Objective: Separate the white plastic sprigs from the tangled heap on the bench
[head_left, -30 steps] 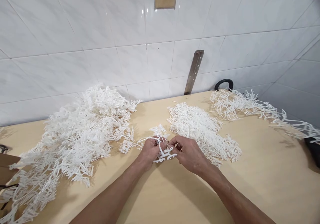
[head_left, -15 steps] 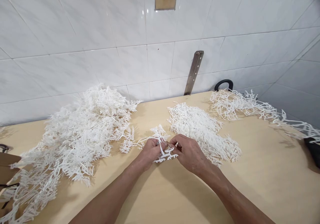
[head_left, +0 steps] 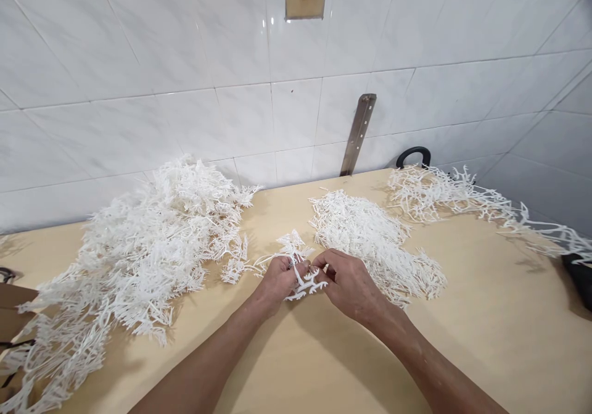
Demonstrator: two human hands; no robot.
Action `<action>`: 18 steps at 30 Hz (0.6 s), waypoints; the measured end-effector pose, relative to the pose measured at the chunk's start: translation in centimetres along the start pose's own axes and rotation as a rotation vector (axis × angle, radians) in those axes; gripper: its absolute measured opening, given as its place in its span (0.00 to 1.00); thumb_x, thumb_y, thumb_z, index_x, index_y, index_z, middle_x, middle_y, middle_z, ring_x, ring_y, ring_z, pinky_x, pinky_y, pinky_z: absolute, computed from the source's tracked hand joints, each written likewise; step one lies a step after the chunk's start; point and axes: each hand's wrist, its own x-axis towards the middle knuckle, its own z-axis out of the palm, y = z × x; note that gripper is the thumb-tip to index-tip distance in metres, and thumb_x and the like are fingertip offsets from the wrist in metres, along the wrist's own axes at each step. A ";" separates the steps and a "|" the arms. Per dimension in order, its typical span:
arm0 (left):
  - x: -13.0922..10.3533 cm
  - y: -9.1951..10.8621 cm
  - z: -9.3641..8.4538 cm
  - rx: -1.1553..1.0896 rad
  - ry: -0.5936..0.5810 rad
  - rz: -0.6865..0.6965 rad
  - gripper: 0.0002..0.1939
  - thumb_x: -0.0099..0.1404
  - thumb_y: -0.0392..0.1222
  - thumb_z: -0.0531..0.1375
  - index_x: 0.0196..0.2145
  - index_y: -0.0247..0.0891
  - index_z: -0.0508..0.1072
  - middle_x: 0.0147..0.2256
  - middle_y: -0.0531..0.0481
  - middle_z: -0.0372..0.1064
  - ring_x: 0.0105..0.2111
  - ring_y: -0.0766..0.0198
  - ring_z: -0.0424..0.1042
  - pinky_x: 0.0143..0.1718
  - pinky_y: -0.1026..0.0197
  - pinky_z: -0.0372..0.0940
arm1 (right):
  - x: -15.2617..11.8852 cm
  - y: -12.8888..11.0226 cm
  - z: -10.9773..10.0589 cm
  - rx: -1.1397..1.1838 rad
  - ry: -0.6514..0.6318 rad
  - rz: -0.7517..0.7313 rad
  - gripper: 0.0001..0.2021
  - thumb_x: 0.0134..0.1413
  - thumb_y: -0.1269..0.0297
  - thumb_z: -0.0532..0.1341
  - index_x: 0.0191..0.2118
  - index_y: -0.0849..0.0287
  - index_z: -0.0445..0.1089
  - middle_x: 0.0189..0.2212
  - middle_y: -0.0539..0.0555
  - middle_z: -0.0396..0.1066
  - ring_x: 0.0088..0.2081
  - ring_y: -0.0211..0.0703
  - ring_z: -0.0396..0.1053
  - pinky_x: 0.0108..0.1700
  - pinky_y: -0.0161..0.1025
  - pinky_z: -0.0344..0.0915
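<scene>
1. Head view, the hands: the left hand (head_left: 272, 281) is closed on a white branching piece (head_left: 306, 287), its stem caught between thumb and fingers; the right hand (head_left: 349, 281) is at the piece's right edge, thumb and forefinger drawn near each other; whether they pinch a sprig or only touch it, I cannot tell.
2. Head view, where the piece is: it lies between the two hands, above the near part of the table (head_left: 324, 364); its lower branches spread towards the person, a tuft sticks up behind.
3. Head view, the stock: a large, fluffy left heap (head_left: 157, 247) spills towards the near left corner; a flatter middle heap (head_left: 361, 229) lies just beyond the right hand; a sparse, stemmy far-right cluster (head_left: 430, 192) trails to the right edge.
4. Head view, progress: the held piece looks partway through handling, since both hands are on it; the separate heaps suggest some pieces have been dealt with and many have not; which heap is which, I cannot tell, so the share done is uncertain.
</scene>
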 end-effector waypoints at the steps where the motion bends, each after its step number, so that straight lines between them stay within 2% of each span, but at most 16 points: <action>1: 0.0 0.0 0.0 -0.004 -0.005 -0.002 0.23 0.50 0.60 0.66 0.20 0.36 0.66 0.16 0.56 0.58 0.17 0.72 0.55 0.19 0.66 0.46 | 0.0 -0.1 0.0 0.009 -0.002 0.002 0.07 0.54 0.73 0.56 0.33 0.57 0.70 0.32 0.50 0.73 0.30 0.39 0.69 0.33 0.37 0.62; 6: 0.1 -0.1 -0.4 0.002 -0.061 -0.016 0.21 0.51 0.57 0.66 0.22 0.35 0.68 0.17 0.55 0.60 0.17 0.72 0.55 0.18 0.67 0.47 | 0.1 -0.5 -0.2 0.049 -0.019 0.080 0.05 0.55 0.70 0.56 0.31 0.56 0.69 0.25 0.48 0.71 0.25 0.37 0.66 0.29 0.34 0.60; 10: 0.0 -0.2 -0.4 0.074 -0.078 0.003 0.21 0.53 0.57 0.65 0.22 0.35 0.68 0.17 0.55 0.60 0.17 0.72 0.56 0.18 0.66 0.48 | 0.0 -0.2 -0.2 0.014 -0.077 0.104 0.07 0.48 0.75 0.57 0.29 0.56 0.68 0.26 0.48 0.70 0.26 0.37 0.65 0.28 0.33 0.58; 14: 0.1 -0.3 -0.3 0.252 -0.046 0.042 0.20 0.53 0.56 0.64 0.21 0.35 0.67 0.17 0.56 0.59 0.17 0.71 0.56 0.19 0.66 0.48 | -0.3 0.5 -0.1 -0.102 -0.130 0.038 0.10 0.42 0.80 0.58 0.30 0.57 0.67 0.27 0.48 0.69 0.27 0.37 0.63 0.29 0.33 0.55; 18: 0.4 -0.5 -0.2 0.321 -0.009 0.105 0.20 0.54 0.55 0.63 0.20 0.36 0.64 0.17 0.56 0.57 0.19 0.71 0.55 0.20 0.66 0.48 | -0.4 0.5 0.2 -0.186 -0.101 -0.015 0.11 0.41 0.82 0.57 0.30 0.58 0.65 0.26 0.48 0.68 0.27 0.37 0.61 0.29 0.34 0.52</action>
